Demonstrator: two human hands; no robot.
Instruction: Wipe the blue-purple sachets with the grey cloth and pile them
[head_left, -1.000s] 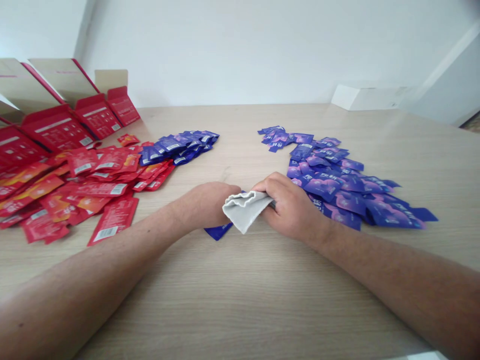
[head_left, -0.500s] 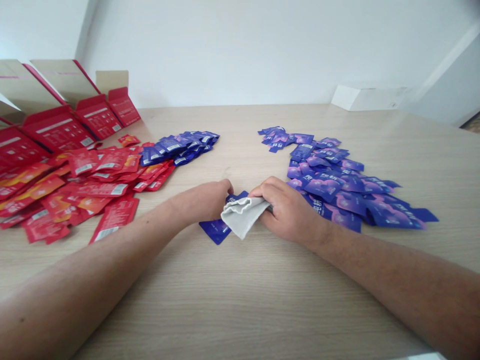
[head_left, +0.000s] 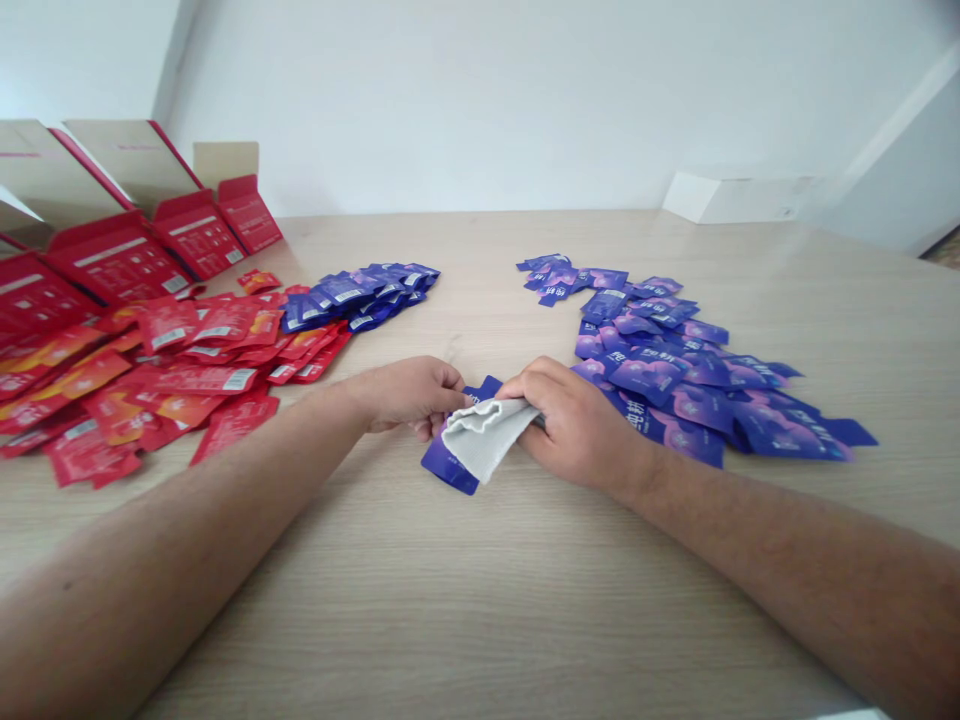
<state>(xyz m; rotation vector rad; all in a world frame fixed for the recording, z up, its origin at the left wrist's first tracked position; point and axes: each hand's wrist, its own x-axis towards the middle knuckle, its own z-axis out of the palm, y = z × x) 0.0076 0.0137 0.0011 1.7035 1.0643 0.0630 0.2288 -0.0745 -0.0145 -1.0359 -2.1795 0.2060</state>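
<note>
R hand point(head_left: 577, 420) was closed, thumb over bent fingers, w/ a firm hold on a folded, off-white fabric cloth point(head_left: 484, 440), whose loose end hung out toward the L. L hand point(head_left: 416, 395) was half curled, fingertips right at the L edge of a flat, rectangular, dark-blue and purple sachet point(head_left: 448, 470); couldn't tell if it had a pinch on the sachet or was only touching. That sachet was in the mid of the pale wood-grain worktop point(head_left: 480, 600), btwn the two hands, partly covered by the cloth, its near end sticking out below. To the R, just beyond R hand, lay a long overlapping spread of blue-purple flat sachets w/ white lettering point(head_left: 660, 370), running from far mid to near R. Far L of centre: a pile of glossy blue sachets w/ white labels point(head_left: 356, 290), touching a big heap of red and orange glossy sachets point(head_left: 199, 380) on the L. Behind that heap stood a row of red cardboard boxes point(head_left: 112, 255), flaps up. Far R, a white oblong box point(head_left: 750, 200) sat by the plain white wall point(head_left: 480, 100).
</note>
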